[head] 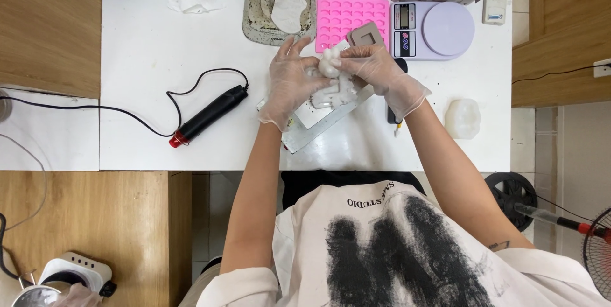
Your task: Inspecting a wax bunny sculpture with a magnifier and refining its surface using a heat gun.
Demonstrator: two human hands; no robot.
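Both my hands wear thin clear gloves and meet over the middle of the white table [153,46]. My left hand [289,81] and my right hand [375,71] together pinch a small white lumpy piece [329,64], fingertips closed on it from each side. Under it lies a white moulded slab [331,97] resting on a flat metal tray [305,132]. Whether the piece is joined to the slab is hidden by my fingers.
A black heat tool with a red tip [207,116] and its cord lie at left. Behind my hands are a pink silicone mould [350,20], a lilac kitchen scale [439,30] and a grey dish [277,8]. A translucent white mould [463,118] sits at right.
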